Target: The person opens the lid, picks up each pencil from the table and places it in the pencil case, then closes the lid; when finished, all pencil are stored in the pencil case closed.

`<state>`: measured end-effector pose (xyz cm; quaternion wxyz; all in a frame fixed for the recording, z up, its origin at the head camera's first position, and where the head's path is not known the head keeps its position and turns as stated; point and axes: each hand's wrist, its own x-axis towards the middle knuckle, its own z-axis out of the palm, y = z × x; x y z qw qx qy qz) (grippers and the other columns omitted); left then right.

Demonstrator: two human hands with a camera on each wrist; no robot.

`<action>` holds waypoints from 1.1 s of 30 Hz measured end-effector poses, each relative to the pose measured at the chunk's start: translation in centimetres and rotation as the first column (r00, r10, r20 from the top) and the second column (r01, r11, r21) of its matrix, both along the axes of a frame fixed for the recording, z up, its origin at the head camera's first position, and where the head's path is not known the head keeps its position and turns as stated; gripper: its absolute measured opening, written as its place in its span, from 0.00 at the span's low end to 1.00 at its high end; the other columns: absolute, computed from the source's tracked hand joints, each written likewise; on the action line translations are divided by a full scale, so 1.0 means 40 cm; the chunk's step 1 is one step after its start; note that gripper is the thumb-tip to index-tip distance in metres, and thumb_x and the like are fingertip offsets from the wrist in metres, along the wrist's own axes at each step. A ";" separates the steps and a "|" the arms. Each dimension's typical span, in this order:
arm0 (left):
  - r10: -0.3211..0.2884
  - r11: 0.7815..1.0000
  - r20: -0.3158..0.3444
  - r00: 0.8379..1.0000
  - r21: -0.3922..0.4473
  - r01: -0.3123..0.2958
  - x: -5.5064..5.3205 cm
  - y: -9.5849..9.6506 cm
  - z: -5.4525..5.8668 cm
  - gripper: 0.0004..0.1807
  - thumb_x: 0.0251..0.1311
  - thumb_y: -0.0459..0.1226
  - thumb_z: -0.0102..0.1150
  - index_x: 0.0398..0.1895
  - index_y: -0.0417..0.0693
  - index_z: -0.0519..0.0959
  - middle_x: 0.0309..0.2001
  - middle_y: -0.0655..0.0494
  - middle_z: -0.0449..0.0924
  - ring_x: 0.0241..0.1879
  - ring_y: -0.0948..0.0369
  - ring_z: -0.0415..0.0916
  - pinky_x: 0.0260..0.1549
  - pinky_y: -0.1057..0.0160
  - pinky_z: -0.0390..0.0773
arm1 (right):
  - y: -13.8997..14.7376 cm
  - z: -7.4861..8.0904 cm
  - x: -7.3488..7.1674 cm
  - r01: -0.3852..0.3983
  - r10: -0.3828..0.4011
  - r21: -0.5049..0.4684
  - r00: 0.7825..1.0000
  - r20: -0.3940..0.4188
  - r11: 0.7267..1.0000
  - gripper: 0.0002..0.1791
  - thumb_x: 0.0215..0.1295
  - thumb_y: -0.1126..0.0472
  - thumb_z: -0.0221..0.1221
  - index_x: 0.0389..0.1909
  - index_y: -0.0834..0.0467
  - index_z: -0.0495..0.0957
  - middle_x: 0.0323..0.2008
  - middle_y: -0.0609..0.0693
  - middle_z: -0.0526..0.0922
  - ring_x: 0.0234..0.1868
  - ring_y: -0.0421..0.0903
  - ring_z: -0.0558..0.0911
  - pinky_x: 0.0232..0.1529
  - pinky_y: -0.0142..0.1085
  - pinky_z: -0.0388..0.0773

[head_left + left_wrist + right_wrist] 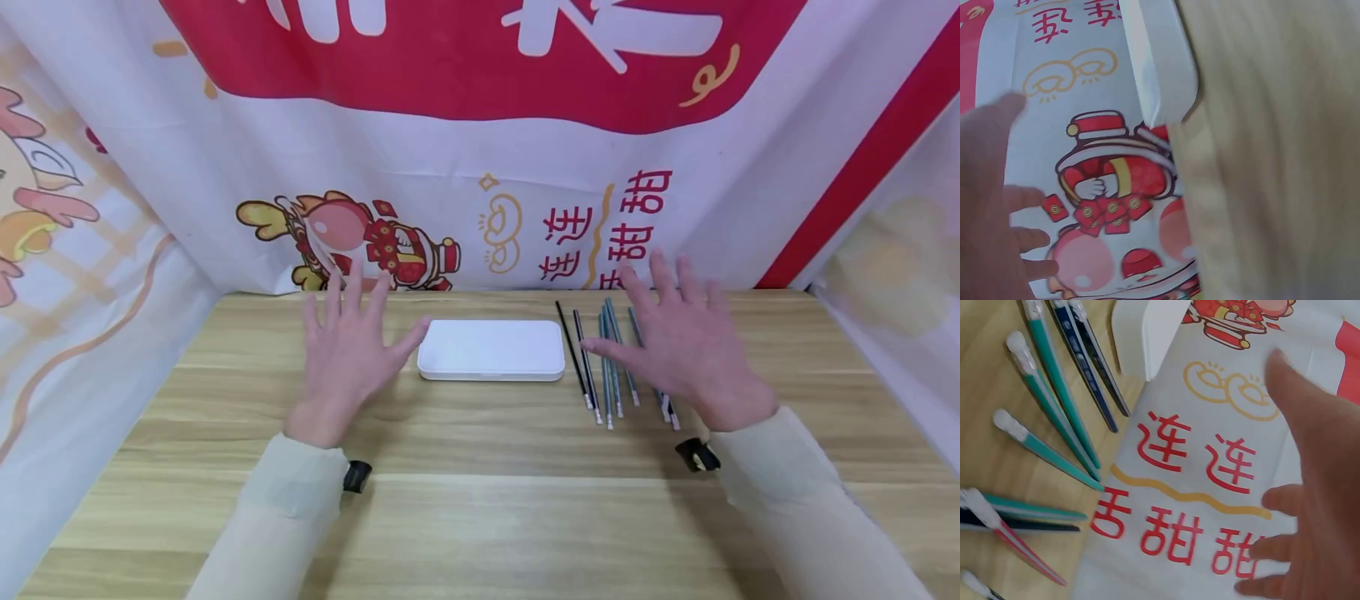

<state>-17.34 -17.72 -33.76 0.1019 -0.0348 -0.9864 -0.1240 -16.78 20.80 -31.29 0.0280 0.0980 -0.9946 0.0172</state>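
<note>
My left hand (pixel 348 354) hovers with fingers spread at the left side of a closed white flat case (pixel 491 350), its thumb tip overlapping the case's corner in the head view. To the right, my right hand (pixel 678 346) is likewise spread, palm down, over several pencils. Neither hand holds anything. Black and dark blue pencils (pixel 1084 362), green pencils (pixel 1057 381) and a red pencil (pixel 1032 553) lie side by side, some crossing, their white eraser ends toward me. The right hand covers part of the pencils in the head view.
The wooden table (pixel 480 517) carries the case and pencils near its back edge. Behind it hangs a white and red printed cloth (pixel 450 150), with more cloth at both sides. Dark wrist devices (pixel 357 477) sit under both sleeves.
</note>
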 end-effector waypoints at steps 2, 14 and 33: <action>-0.002 0.993 0.002 1.000 0.115 0.001 0.000 0.003 -0.015 0.48 0.74 0.67 0.50 0.85 0.47 0.59 0.87 0.38 0.48 0.85 0.34 0.47 0.79 0.25 0.47 | -0.005 -0.009 -0.001 -0.025 0.025 -0.055 1.000 0.000 0.998 0.63 0.64 0.14 0.46 0.89 0.51 0.47 0.88 0.65 0.43 0.85 0.73 0.47 0.79 0.75 0.49; -0.127 0.646 0.344 0.930 0.741 -0.186 -0.012 0.039 -0.149 0.49 0.67 0.49 0.72 0.86 0.49 0.57 0.82 0.39 0.61 0.81 0.41 0.62 0.79 0.43 0.65 | -0.115 -0.117 -0.007 -0.201 0.190 -0.533 0.979 -0.075 0.822 0.36 0.75 0.40 0.64 0.75 0.56 0.73 0.72 0.57 0.76 0.73 0.60 0.75 0.73 0.61 0.73; -0.186 0.649 0.310 0.932 0.751 -0.120 -0.038 0.037 -0.188 0.59 0.54 0.32 0.81 0.87 0.49 0.56 0.81 0.44 0.66 0.77 0.45 0.65 0.80 0.44 0.63 | -0.245 -0.183 -0.026 -0.056 0.175 -0.733 0.981 0.088 0.678 0.23 0.67 0.54 0.74 0.61 0.52 0.86 0.60 0.50 0.84 0.60 0.53 0.82 0.63 0.51 0.82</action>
